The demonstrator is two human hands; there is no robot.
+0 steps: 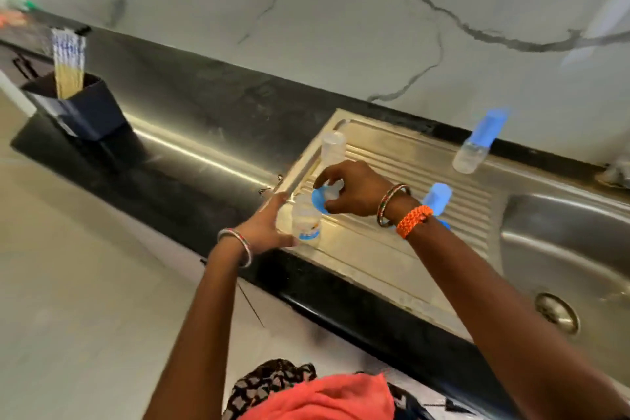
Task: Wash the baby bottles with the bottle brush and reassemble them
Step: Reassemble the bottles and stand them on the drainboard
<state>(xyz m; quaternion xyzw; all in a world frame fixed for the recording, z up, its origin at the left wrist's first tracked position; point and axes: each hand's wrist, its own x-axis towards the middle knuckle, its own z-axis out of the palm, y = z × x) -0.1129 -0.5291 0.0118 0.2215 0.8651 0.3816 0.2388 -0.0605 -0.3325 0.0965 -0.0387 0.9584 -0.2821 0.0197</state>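
Head view: left hand grip wraps clear bottle; right hand grip pinches blue collar.

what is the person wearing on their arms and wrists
Both forearms are bare, with no sleeves in view. The left hand has thin silvery bangles at the wrist. The right hand has two thin bangles with red and green markings, and below them a braided orange wristband. No rings or gloves can be made out.
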